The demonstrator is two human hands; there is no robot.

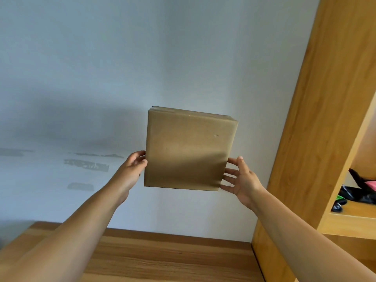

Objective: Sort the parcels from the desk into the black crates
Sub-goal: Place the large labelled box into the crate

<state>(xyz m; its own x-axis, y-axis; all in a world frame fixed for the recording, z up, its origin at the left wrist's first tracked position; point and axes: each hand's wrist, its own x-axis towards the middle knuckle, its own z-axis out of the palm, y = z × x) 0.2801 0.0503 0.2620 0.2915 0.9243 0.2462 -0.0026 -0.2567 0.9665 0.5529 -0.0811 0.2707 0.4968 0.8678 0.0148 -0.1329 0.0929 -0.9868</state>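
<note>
Holding a flat, squarish parcel wrapped in plain brown kraft paper (190, 149) up at arm's length, clear of the wooden desk (162, 259) and against the pale blue-grey wall (122, 58). The parcel stands roughly upright, broad face toward the camera, slightly taller than wide, its top edge tipped a little down to the right.

Left hand (132, 169): thumb and fingers curled onto the parcel's lower left edge, a proper pinch. Right hand (242, 180): fingers straight and spread, tips touching the lower right edge and corner, steadying more than gripping. Both contacts sit low on the parcel, so most of it rides above the hands; the left hand looks to carry the hold.

Paper is matte with a faint grain, smooth, folded crisply at the top, where a thin dark strip shows at the left corner. One small nick on the face, upper right. The corners are square and firm, which suggests a rigid box or book inside.

No black crates in view, so which way the parcel must travel cannot be told. To the right stands a light wooden shelf unit (325, 119), with crumpled black plastic bags (350, 192) plus bits of pink and green in its compartment.
</note>
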